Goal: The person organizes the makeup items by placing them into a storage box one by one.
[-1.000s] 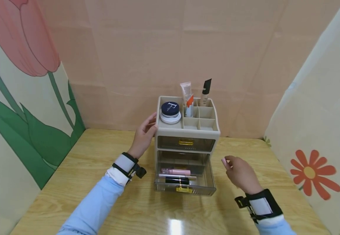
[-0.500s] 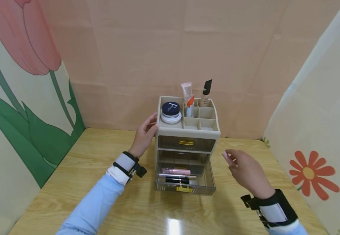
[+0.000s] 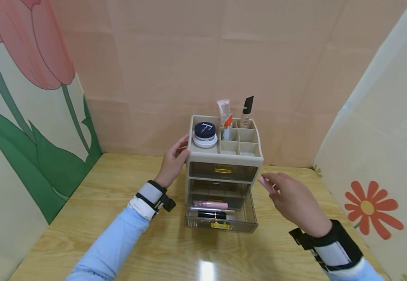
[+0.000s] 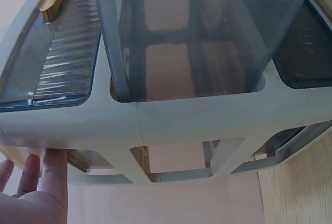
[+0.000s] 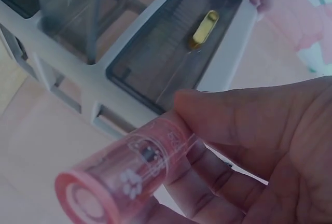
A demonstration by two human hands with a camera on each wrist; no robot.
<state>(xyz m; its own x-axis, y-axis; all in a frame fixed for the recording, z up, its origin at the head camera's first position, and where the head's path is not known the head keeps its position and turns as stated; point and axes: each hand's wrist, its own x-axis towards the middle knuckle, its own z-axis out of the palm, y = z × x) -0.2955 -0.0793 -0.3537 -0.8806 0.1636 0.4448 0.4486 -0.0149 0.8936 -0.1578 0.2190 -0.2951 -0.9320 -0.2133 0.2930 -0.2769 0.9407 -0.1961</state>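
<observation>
At the left side wall of a cream drawer organizer (image 3: 225, 159), my left hand (image 3: 171, 162) rests with its fingers against the wall near the top. Its fingers (image 4: 54, 172) also touch the organizer in the left wrist view. My right hand (image 3: 296, 199) pinches a pink see-through cosmetic tube (image 5: 122, 169) between thumb and fingers, just right of the organizer. The lower drawer (image 3: 240, 227) is pulled out. It holds a pink tube (image 3: 210, 204), a thin silver stick (image 3: 229, 211) and a black tube (image 3: 211, 215). The upper drawer (image 3: 203, 171) is closed, with a gold handle.
On the organizer's top stand a dark-lidded round jar (image 3: 205, 132), a pale squeeze tube (image 3: 223, 107), an orange-and-white tube (image 3: 227, 130) and a black-capped bottle (image 3: 247, 109). The wooden table (image 3: 126, 234) meets a pink backdrop (image 3: 154, 70) behind.
My right hand has risen, drifted right, then come back left toward the organizer with the pink tube. My left hand stays at the organizer's side.
</observation>
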